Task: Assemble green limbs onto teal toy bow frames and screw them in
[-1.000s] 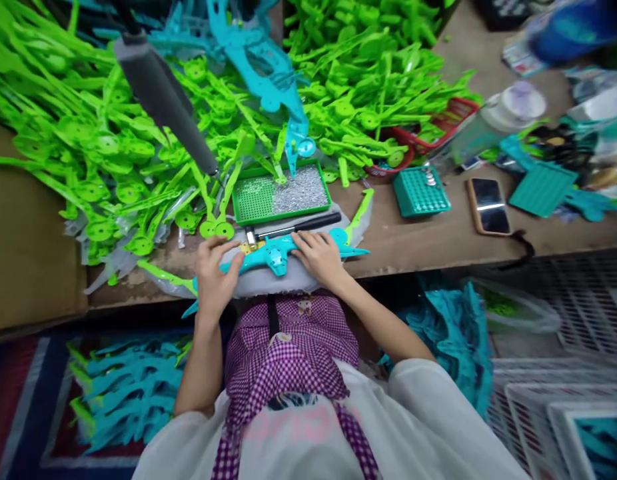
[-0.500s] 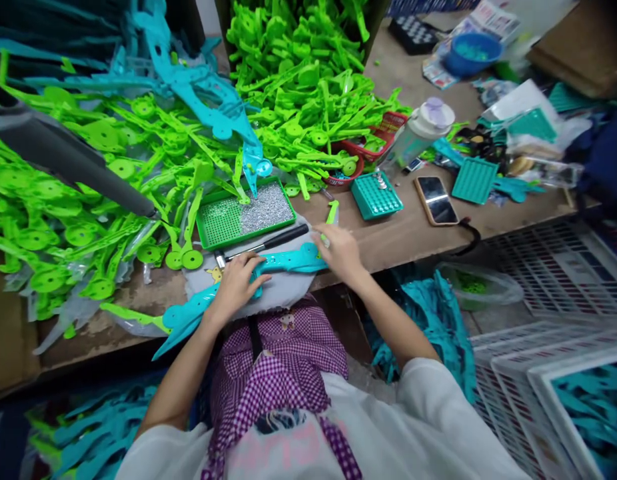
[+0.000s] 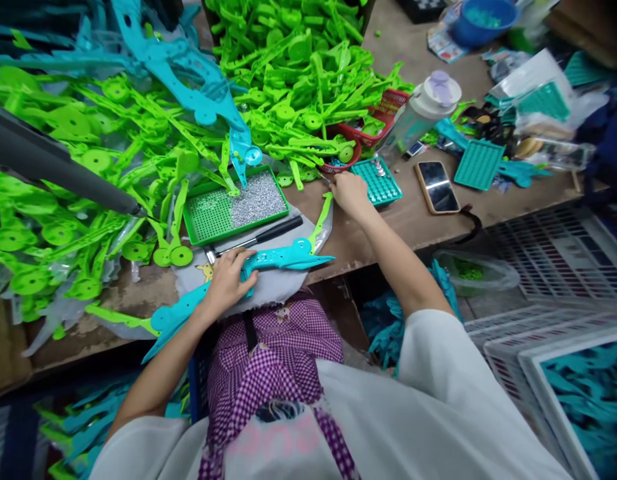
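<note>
A long turquoise plastic part (image 3: pixel 278 259) lies across a grey cloth (image 3: pixel 283 283) at the table's front edge. My left hand (image 3: pixel 228 281) grips its middle, fingers over the top and thumb at the near side. Light green arm pieces (image 3: pixel 320 223) show at both its ends. Behind it, beside my left fingers, lies a black-handled hammer (image 3: pixel 273 231). My right hand (image 3: pixel 351 195) is away from the part, beside the teal tray (image 3: pixel 381 183). Its fingers are closed at a thin small item too small to name. A green tray (image 3: pixel 208 223) of tiny metal pieces stands behind the hammer.
Heaps of light green parts (image 3: pixel 88 160) cover the back and left, with larger turquoise parts (image 3: pixel 188 87) on top. A grey tool (image 3: pixel 63 160) juts in from the left. Red baskets (image 3: pixel 383 120), a lidded bottle (image 3: pixel 428 103) and a phone (image 3: pixel 438 187) stand right.
My right hand has let go of the turquoise part's right end and moved back and right to the teal tray. My left hand stays on the part. The view has shifted slightly.
</note>
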`<action>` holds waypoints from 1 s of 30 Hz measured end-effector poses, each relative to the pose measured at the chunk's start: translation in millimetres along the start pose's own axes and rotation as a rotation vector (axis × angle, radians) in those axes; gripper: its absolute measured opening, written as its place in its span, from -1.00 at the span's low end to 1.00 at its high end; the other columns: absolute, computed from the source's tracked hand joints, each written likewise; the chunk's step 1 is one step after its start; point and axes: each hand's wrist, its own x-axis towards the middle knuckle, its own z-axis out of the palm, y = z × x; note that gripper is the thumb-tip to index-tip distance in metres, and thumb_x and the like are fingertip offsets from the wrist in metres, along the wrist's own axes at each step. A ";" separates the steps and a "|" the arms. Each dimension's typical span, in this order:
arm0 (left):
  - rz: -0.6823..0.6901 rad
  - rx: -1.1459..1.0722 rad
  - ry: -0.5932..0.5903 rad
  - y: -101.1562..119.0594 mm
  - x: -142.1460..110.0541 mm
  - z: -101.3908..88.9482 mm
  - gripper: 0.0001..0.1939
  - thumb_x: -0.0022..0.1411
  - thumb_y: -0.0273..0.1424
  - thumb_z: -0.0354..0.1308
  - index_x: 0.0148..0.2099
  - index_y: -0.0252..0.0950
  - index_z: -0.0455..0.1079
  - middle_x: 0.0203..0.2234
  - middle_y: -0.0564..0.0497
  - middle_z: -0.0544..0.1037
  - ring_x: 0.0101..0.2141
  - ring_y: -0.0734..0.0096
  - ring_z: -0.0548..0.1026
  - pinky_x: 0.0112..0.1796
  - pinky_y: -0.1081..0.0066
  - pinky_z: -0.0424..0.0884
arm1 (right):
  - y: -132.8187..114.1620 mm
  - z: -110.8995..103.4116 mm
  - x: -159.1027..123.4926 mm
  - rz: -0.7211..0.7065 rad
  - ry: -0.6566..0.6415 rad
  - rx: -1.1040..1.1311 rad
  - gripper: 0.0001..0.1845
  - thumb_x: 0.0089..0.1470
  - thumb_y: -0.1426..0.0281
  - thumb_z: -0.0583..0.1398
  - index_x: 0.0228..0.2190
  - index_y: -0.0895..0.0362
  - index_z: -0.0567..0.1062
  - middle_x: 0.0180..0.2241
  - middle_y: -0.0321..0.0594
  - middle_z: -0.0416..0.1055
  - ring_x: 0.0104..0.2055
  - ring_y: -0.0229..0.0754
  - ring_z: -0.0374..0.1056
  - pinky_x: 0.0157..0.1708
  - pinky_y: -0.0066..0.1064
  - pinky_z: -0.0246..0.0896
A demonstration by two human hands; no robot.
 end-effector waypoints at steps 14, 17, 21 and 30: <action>0.003 0.125 0.153 6.9 -4.4 6.4 -0.56 0.26 -0.31 0.14 0.17 -0.26 0.43 0.02 -0.19 0.57 0.01 0.01 0.49 -0.02 0.12 0.28 | 16.2 17.6 -87.2 0.276 0.051 0.839 -0.37 0.08 -0.18 0.16 -0.20 0.13 0.53 -0.43 -0.18 0.52 -0.52 -0.14 0.42 -0.44 -0.22 0.41; 0.090 0.189 0.325 10.5 -12.9 5.3 -0.56 0.23 -0.37 0.19 0.16 -0.21 0.46 -0.02 -0.17 0.59 -0.05 0.04 0.51 -0.04 0.14 0.26 | 11.7 15.3 -81.4 0.280 0.050 1.176 -0.39 0.00 -0.20 0.23 -0.22 0.05 0.50 -0.32 -0.20 0.55 -0.36 -0.13 0.50 -0.37 -0.25 0.46; 0.232 0.280 0.510 11.2 -19.7 1.1 -0.45 0.16 -0.45 0.26 0.22 -0.10 0.42 -0.07 -0.10 0.61 -0.10 0.11 0.53 -0.05 0.18 0.21 | 0.3 -2.1 -80.0 0.166 0.109 1.515 -0.48 0.00 -0.16 0.27 -0.18 -0.05 0.51 -0.14 -0.26 0.58 -0.02 -0.12 0.51 -0.01 -0.21 0.46; 0.323 0.448 0.671 18.3 -22.0 3.4 -0.39 0.14 -0.46 0.29 0.25 -0.06 0.38 -0.14 -0.03 0.66 -0.23 0.22 0.57 -0.06 0.22 0.09 | -11.2 -21.7 -85.9 0.125 0.185 1.756 -0.55 -0.03 -0.09 0.34 -0.26 -0.06 0.49 -0.22 -0.34 0.55 0.02 -0.13 0.49 0.01 -0.21 0.48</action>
